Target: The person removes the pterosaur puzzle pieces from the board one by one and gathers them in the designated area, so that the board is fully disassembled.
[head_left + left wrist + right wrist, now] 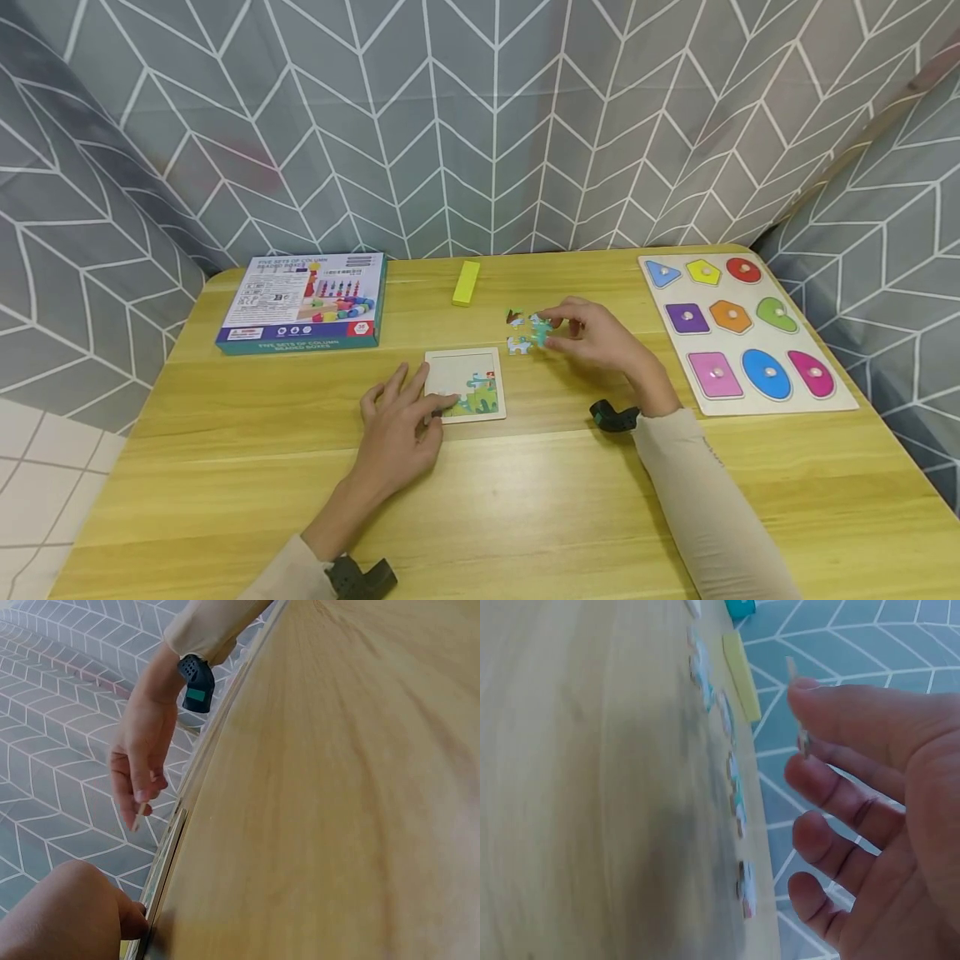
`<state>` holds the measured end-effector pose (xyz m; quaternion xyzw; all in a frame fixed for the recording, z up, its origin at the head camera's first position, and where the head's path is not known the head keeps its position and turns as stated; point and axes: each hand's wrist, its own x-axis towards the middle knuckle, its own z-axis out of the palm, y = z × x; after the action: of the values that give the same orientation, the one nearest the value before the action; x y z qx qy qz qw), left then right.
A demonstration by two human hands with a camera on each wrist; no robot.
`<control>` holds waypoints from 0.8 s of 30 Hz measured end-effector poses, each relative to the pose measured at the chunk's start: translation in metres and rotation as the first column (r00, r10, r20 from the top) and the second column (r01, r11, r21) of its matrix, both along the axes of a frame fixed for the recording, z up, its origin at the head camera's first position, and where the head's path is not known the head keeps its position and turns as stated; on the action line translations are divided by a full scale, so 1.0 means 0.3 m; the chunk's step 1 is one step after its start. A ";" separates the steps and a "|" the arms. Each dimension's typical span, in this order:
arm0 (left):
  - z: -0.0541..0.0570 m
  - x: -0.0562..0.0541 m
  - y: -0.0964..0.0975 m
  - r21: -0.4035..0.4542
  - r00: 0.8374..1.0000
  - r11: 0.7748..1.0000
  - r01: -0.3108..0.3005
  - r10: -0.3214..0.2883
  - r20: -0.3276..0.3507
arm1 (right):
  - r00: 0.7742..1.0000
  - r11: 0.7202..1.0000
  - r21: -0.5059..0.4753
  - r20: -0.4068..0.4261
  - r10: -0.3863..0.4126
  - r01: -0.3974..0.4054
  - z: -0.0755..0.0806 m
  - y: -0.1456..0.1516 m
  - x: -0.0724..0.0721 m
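A small square jigsaw puzzle tray (450,369) lies on the table with assembled green pieces in its lower right part. My left hand (401,425) rests at its left side, the index finger stretched across the tray's surface and the thumb by the lower edge. To the right of the tray, my right hand (592,333) pinches a jigsaw piece (803,741) between thumb and fingertip, raised off the table. Loose jigsaw pieces (518,345) lie beside that hand. The picture on the held piece is edge-on in the right wrist view.
At the back left lies a boxed toy set (300,300). A yellow block (466,283) is near the table's back edge. On the right is a knobbed shape board (780,407) with several coloured shapes. A grey patterned curtain (480,125) hangs behind the table.
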<state>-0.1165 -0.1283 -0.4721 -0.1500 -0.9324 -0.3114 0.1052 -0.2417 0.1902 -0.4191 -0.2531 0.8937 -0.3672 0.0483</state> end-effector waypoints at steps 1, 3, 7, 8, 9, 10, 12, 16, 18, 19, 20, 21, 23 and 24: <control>-0.001 0.000 0.000 0.000 1.000 1.000 -0.001 0.001 0.000 | 1.000 1.000 0.007 0.004 0.000 0.000 -0.001 0.004 0.000; -0.001 0.000 -0.001 0.001 1.000 1.000 -0.002 0.002 -0.002 | 1.000 1.000 0.023 0.012 -0.002 0.002 -0.006 0.010 0.000; -0.002 0.000 -0.001 0.003 1.000 1.000 -0.001 0.001 -0.005 | 1.000 0.998 0.069 0.012 -0.004 0.003 -0.016 0.018 -0.002; -0.002 0.000 -0.001 0.003 1.000 1.000 0.000 0.000 -0.006 | 1.000 0.996 0.084 0.010 -0.005 0.004 -0.018 0.019 -0.002; -0.002 0.001 -0.001 0.003 1.000 1.000 0.000 0.000 -0.007 | 1.000 0.995 0.098 0.007 -0.005 0.004 -0.020 0.021 -0.002; -0.002 0.001 -0.002 0.003 1.000 1.000 0.001 -0.001 -0.008 | 1.000 0.994 0.111 0.002 -0.003 0.003 -0.022 0.022 -0.002; -0.002 0.001 -0.002 0.003 1.000 1.000 0.002 -0.001 -0.010 | 1.000 0.992 0.128 -0.001 -0.001 0.001 -0.023 0.023 -0.002; -0.001 0.001 -0.002 0.005 1.000 1.000 0.003 -0.003 -0.014 | 1.000 0.988 0.153 -0.011 0.004 -0.002 -0.025 0.026 0.000; -0.001 0.001 -0.002 0.004 1.000 1.000 0.003 -0.003 -0.014 | 1.000 0.986 0.166 -0.014 0.003 0.000 -0.026 0.026 0.001; -0.001 0.001 -0.002 0.004 1.000 1.000 0.004 -0.004 -0.013 | 1.000 0.985 0.174 -0.018 0.003 0.001 -0.028 0.027 0.000; -0.001 0.001 -0.002 0.004 1.000 1.000 0.004 -0.003 -0.012 | 1.000 0.984 0.181 -0.020 0.002 0.001 -0.030 0.026 -0.001; -0.001 0.001 -0.002 0.003 1.000 1.000 0.003 -0.003 -0.011 | 1.000 0.983 0.186 -0.020 0.003 0.001 -0.032 0.026 -0.001; 0.000 0.001 -0.002 0.003 1.000 1.000 0.003 -0.002 -0.010 | 1.000 0.981 0.195 -0.021 0.004 0.000 -0.034 0.026 -0.002; 0.000 0.001 -0.002 0.002 1.000 1.000 0.002 -0.002 -0.009 | 1.000 0.980 0.198 -0.022 0.004 0.000 -0.035 0.027 -0.002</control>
<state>-0.1161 -0.1288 -0.4721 -0.1524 -0.9314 -0.3120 0.1094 -0.2424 0.1981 -0.4296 -0.2521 0.9260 -0.2736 0.0638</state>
